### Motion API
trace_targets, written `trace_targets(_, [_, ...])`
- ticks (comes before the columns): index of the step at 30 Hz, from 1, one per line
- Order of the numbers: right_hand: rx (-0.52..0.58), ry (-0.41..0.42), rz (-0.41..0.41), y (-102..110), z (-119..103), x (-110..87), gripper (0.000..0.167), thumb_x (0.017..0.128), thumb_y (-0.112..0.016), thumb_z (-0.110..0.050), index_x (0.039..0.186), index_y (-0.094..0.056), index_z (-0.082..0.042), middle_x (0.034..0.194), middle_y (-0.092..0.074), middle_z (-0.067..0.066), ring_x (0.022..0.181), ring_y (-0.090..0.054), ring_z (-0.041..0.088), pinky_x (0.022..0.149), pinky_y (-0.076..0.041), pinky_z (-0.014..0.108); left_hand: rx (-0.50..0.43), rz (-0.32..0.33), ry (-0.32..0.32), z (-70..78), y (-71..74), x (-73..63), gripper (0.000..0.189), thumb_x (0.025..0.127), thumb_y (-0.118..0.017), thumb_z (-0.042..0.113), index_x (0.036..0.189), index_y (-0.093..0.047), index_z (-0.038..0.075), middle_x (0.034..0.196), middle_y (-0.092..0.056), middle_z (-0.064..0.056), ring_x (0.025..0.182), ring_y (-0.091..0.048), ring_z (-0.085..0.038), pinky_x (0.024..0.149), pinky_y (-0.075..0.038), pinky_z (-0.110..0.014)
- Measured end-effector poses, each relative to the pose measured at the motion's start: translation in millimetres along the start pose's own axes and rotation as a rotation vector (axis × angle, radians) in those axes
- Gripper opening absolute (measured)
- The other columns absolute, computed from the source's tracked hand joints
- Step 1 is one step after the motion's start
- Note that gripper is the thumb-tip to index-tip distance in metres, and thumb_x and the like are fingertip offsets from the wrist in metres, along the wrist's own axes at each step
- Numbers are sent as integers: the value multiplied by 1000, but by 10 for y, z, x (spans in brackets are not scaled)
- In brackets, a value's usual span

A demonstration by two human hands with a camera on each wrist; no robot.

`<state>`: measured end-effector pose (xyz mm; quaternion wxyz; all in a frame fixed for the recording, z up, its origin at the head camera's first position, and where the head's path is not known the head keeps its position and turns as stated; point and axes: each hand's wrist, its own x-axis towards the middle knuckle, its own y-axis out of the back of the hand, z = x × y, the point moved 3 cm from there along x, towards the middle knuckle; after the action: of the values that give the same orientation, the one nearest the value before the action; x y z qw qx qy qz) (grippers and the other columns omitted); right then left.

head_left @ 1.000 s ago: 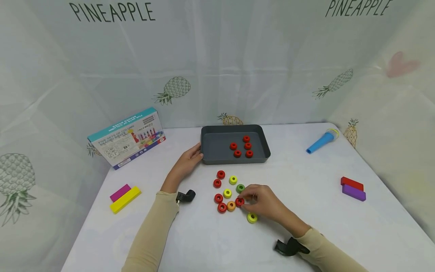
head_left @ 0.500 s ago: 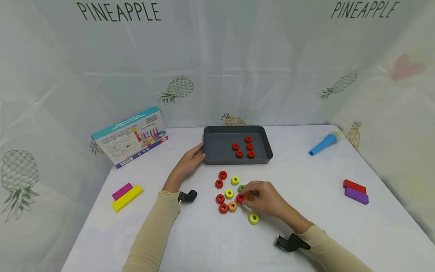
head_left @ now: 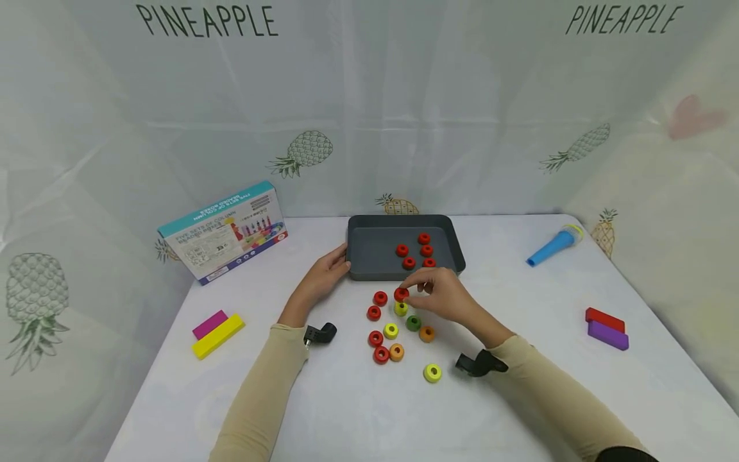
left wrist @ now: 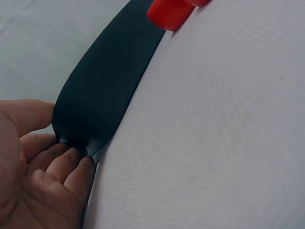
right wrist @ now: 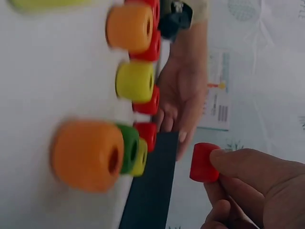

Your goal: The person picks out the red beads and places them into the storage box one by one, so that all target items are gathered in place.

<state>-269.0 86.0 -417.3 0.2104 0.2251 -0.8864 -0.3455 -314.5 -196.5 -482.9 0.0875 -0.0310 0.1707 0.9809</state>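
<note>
My right hand pinches a red bead between thumb and fingers, just in front of the grey tray. The right wrist view shows this red bead raised off the table. My left hand holds the tray's left end; in the left wrist view the curled fingers touch its wall. Several red beads lie in the tray's right half, one partly behind my right hand. Loose on the table are more red beads, yellow beads, a green bead and orange beads.
A printed box leans at the back left. Magenta and yellow blocks lie at left, red and purple blocks at right. A blue toy microphone lies at the back right. A printed curtain hangs behind the table.
My right hand has picked up the red bead from among the loose beads and moved it forward toward the tray, uncovering an orange bead. My left hand stays at the tray.
</note>
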Motion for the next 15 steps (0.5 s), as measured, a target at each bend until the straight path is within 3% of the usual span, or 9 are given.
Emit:
trace_targets(8, [-47, -15, 47, 31, 140, 535, 19, 82, -85, -11, 100, -82, -14, 100, -77, 4, 78, -63, 18, 65, -51, 24, 16, -5, 6, -31, 0, 9, 61, 106, -54, 30, 161, -29, 25, 163, -37, -4, 149, -39, -18, 123, -33, -40])
trace_targets(15, [-97, -105, 16, -68, 307, 880, 19, 84, -82, -12, 103, -82, -12, 89, -73, 6, 69, -53, 16, 57, -43, 25, 41, 7, -11, 0, 1, -4, 60, 105, -53, 30, 160, -30, 26, 162, -38, -6, 148, -41, -20, 124, -33, -40])
